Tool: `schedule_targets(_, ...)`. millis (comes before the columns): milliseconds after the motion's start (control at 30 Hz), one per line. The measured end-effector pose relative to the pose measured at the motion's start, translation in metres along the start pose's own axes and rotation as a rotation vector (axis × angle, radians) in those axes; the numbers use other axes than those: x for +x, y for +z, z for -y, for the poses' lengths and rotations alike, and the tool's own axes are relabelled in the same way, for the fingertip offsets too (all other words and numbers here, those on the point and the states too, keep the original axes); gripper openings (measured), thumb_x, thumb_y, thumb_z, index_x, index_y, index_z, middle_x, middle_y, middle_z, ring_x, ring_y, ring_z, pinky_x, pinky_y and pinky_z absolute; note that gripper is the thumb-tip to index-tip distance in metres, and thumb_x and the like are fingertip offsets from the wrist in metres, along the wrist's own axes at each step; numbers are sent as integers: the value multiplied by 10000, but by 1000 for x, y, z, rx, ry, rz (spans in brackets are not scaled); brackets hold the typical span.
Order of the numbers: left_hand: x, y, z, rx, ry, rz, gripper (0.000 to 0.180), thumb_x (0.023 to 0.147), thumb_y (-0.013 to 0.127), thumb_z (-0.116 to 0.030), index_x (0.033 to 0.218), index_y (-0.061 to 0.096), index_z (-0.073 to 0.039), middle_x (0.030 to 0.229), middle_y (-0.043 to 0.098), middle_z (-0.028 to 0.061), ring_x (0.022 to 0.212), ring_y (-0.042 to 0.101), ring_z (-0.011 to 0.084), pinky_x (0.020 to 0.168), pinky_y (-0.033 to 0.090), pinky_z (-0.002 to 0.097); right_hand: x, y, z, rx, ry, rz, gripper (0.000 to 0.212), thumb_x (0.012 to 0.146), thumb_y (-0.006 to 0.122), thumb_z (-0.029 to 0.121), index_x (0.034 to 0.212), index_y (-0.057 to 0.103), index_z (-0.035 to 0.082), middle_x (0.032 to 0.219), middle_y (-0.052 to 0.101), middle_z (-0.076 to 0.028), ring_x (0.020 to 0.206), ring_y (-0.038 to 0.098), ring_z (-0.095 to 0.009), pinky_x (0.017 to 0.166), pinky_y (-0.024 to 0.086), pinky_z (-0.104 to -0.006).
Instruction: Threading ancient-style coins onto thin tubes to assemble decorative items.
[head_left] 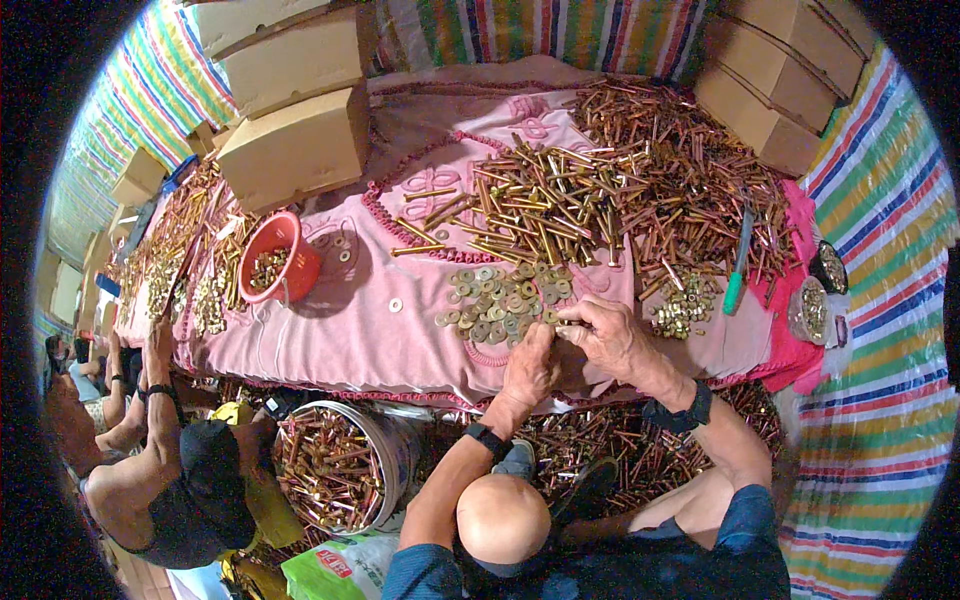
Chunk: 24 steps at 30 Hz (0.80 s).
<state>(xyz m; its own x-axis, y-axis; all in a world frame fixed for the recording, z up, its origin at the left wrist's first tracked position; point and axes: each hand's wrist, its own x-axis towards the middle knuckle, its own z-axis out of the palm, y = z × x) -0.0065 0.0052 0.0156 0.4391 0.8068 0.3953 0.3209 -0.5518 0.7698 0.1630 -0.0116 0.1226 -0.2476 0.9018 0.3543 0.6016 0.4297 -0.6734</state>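
Close fingertip work on small parts seems to be being done. The left hand (531,368) and right hand (613,338) are being held together, fingers curled as in a pinch, though what is being grasped cannot be told. Washers (492,306) are lying just left and far of them on the cloth (345,338), bolts (550,205) farther beyond, nuts (684,306) to the right. Steady, fine aligning is probably being called for next.

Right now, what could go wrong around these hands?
The left hand is beside the washers, near the cloth's front edge, so it might sweep some down among the bolts below. The green handle lies beside the nuts, so the right hand, reaching there, might knock it.
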Motion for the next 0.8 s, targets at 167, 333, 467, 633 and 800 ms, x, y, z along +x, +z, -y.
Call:
schedule_targets(167,0,3,0,9,-29,4,333,783,600,0,1068,435,-47,987,524,235,897,564,497,720,476,550,-6,3,-1,9,131,-16,202,883,717,123,1050,684,16,929,688,-150,790,678,-271,686,523,-370)
schedule_targets(333,-1,2,1,-40,-11,-11,321,786,596,-1,1062,438,-48,983,521,238,897,564,499,709,471,553,-2,8,2,-107,-48,-87,147,881,712,119,977,690,10,821,663,-138,729,665,-261,653,506,-361)
schedule_targets(467,-1,4,0,-37,0,-22,301,787,591,0,1045,441,-41,972,521,236,884,564,502,701,468,555,-3,10,-4,-66,-75,-131,147,863,731,131,911,689,-2,777,647,-137,697,656,-252,628,498,-360)
schedule_targets(633,-1,7,6,-18,13,-22,313,771,601,-2,1039,443,-36,969,518,232,896,560,498,706,465,551,-8,13,-5,62,154,-91,214,858,763,181,914,670,-4,863,689,-152,665,663,-238,602,505,-369)
schedule_targets(800,-1,2,3,0,21,-18,346,748,620,-2,1044,443,-37,968,517,230,899,557,496,710,466,548,-9,8,4,224,349,-65,214,872,762,169,935,684,-21,789,666,-107,696,645,-176,614,508,-336)
